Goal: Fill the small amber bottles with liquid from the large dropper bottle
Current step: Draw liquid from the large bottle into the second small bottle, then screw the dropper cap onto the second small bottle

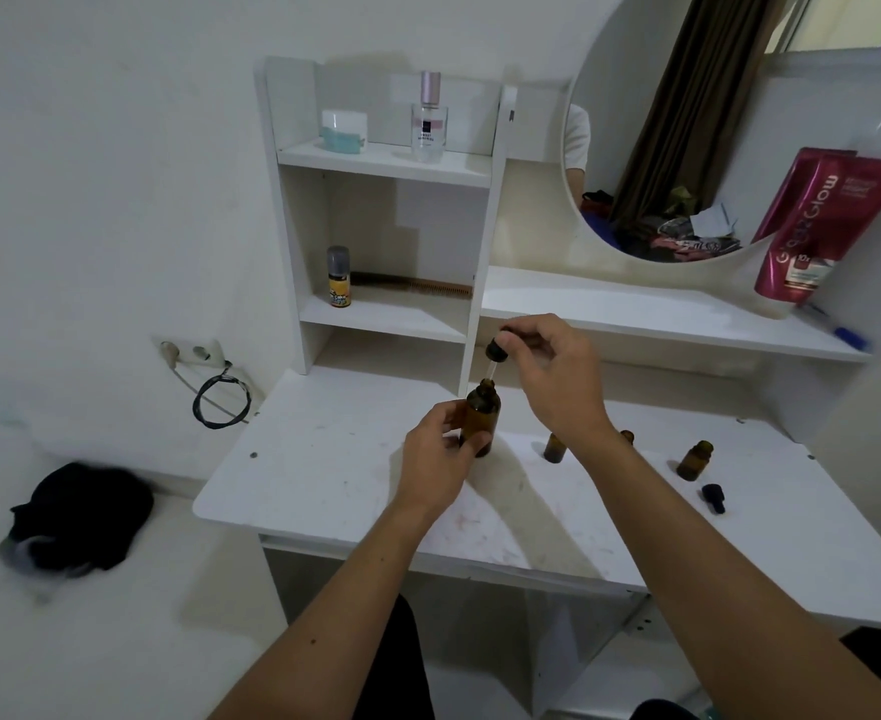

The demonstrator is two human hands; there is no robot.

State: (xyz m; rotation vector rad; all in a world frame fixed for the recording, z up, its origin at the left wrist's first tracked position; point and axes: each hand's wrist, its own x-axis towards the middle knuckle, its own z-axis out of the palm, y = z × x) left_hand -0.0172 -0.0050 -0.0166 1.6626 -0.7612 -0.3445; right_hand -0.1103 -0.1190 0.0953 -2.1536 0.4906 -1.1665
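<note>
The large amber dropper bottle [481,418] stands upright on the white table [324,459], and my left hand [438,459] grips its body. My right hand [552,376] pinches the black dropper cap [498,348] above the bottle, with the glass pipette reaching down into the bottle's neck. Three small amber bottles stand open to the right: one [554,447] just past my right wrist, one [627,437] mostly hidden behind my forearm, and one [695,460] farther right. A small black cap [714,497] lies on the table in front of the rightmost bottle.
A white shelf unit [386,168] at the back holds a perfume bottle [429,116], a small spray can [339,275] and a comb. A round mirror [713,122] and a pink tube [817,231] stand at the right. Black cloth [84,517] lies left of the table.
</note>
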